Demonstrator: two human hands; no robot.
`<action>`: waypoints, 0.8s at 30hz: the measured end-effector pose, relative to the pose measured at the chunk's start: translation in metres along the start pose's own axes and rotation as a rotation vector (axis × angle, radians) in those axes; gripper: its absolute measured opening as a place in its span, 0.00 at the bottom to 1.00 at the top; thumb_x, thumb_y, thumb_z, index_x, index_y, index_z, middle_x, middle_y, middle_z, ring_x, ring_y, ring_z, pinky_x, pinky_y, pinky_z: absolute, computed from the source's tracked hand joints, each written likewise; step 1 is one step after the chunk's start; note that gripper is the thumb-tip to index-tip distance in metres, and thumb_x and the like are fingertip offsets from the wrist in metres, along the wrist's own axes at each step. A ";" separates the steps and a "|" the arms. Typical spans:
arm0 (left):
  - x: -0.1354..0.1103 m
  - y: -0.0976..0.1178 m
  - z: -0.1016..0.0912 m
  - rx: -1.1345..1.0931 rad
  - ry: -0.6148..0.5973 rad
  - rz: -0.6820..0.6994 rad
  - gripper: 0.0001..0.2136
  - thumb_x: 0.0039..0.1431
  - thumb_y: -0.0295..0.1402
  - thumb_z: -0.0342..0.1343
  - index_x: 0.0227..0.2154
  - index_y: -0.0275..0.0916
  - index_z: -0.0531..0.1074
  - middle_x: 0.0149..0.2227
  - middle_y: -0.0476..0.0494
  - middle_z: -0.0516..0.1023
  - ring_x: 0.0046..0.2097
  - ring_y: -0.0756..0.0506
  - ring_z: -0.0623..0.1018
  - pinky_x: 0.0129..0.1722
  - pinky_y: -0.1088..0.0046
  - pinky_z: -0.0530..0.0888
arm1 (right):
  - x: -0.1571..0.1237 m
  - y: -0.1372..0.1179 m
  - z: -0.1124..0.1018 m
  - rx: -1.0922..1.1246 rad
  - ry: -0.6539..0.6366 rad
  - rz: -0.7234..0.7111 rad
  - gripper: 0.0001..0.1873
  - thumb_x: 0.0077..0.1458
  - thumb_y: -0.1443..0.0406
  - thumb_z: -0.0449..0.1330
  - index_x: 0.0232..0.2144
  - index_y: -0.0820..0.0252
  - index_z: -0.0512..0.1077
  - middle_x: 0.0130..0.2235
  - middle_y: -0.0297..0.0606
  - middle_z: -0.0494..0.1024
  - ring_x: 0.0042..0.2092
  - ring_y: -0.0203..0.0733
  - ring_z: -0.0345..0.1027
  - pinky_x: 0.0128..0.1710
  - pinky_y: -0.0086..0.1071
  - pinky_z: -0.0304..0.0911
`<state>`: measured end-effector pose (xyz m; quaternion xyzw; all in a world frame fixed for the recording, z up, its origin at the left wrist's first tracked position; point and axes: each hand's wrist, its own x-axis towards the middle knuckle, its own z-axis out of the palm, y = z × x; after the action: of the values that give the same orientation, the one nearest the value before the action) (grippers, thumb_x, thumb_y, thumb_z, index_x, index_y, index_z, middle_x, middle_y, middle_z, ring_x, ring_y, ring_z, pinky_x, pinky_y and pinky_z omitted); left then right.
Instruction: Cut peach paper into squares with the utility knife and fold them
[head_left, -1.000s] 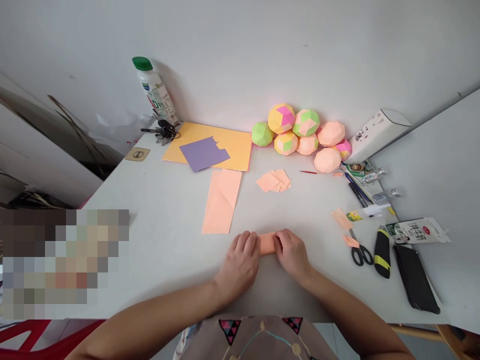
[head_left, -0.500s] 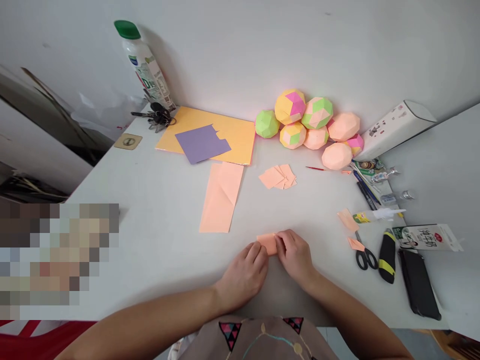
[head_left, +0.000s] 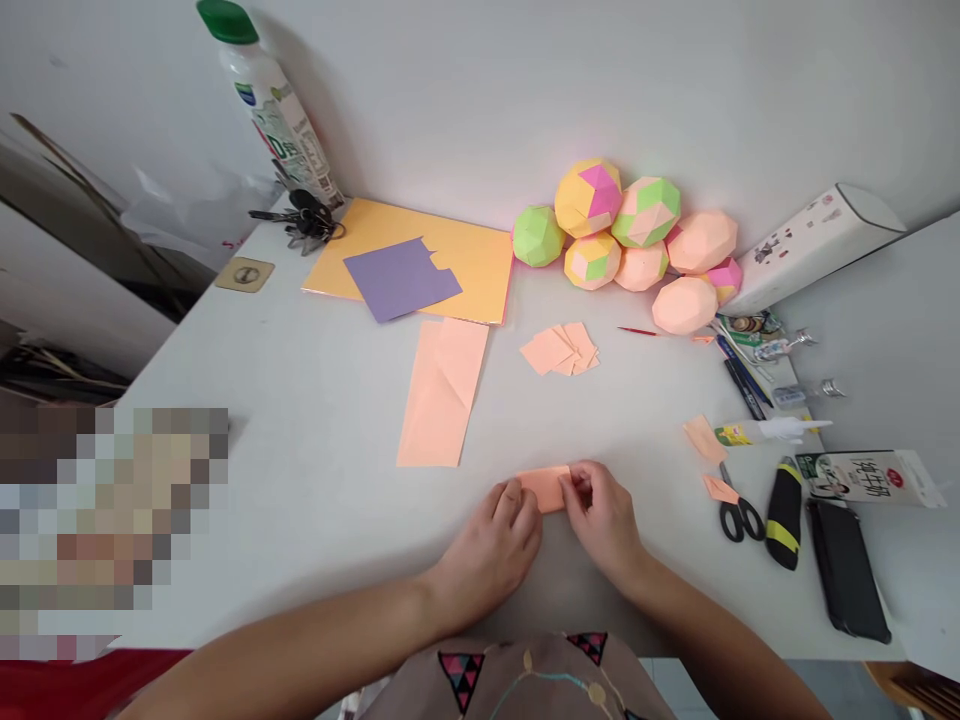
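Observation:
A small folded piece of peach paper (head_left: 546, 489) lies near the table's front edge between my two hands. My left hand (head_left: 504, 525) is closed, its fingers gripping the paper's left end. At the right end, the thumb and fingertips of my right hand (head_left: 602, 508) pinch the paper's edge. Beyond my left hand lies a larger creased sheet of peach paper (head_left: 444, 395). Past the folded piece is a little stack of peach paper pieces (head_left: 561, 349).
Several faceted paper balls (head_left: 589, 200) sit against the wall. A purple sheet (head_left: 401, 280) rests on yellow paper (head_left: 480, 265) at the back left. To the right are scissors (head_left: 741, 518), a utility knife (head_left: 784, 515), a glue bottle (head_left: 765, 431) and a black phone case (head_left: 847, 570).
My right hand has shifted slightly right along the paper, and more of the paper's surface shows between the hands. The camera view has also shifted a little.

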<state>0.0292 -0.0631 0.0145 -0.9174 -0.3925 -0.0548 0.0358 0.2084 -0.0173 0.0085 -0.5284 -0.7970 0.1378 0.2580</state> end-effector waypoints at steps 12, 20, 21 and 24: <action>-0.002 -0.001 0.003 0.039 0.023 0.010 0.18 0.59 0.29 0.44 0.49 0.25 0.67 0.51 0.28 0.71 0.51 0.34 0.71 0.51 0.57 0.66 | 0.001 -0.004 -0.002 0.016 -0.004 -0.090 0.10 0.60 0.72 0.51 0.34 0.60 0.71 0.34 0.40 0.73 0.34 0.39 0.70 0.34 0.33 0.70; -0.001 -0.001 0.002 0.039 0.037 -0.008 0.18 0.59 0.28 0.43 0.48 0.25 0.69 0.50 0.28 0.72 0.51 0.35 0.72 0.51 0.58 0.67 | 0.003 -0.006 -0.002 0.005 -0.027 -0.072 0.11 0.61 0.71 0.50 0.34 0.59 0.72 0.34 0.41 0.74 0.34 0.39 0.70 0.34 0.34 0.72; -0.001 -0.001 0.001 0.037 0.037 -0.009 0.18 0.59 0.28 0.43 0.48 0.25 0.69 0.50 0.28 0.72 0.51 0.35 0.72 0.51 0.58 0.67 | 0.004 -0.006 -0.002 0.007 -0.032 -0.068 0.11 0.61 0.71 0.50 0.34 0.59 0.71 0.34 0.40 0.74 0.34 0.39 0.70 0.34 0.34 0.72; -0.001 0.000 0.001 0.032 0.043 -0.018 0.18 0.59 0.26 0.42 0.48 0.25 0.70 0.50 0.28 0.72 0.50 0.36 0.73 0.50 0.58 0.67 | 0.004 -0.006 -0.002 0.002 -0.035 -0.064 0.10 0.61 0.72 0.50 0.33 0.59 0.71 0.34 0.41 0.74 0.34 0.39 0.70 0.34 0.34 0.72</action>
<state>0.0282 -0.0634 0.0132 -0.9118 -0.4007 -0.0684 0.0583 0.2037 -0.0160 0.0139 -0.4998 -0.8178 0.1393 0.2490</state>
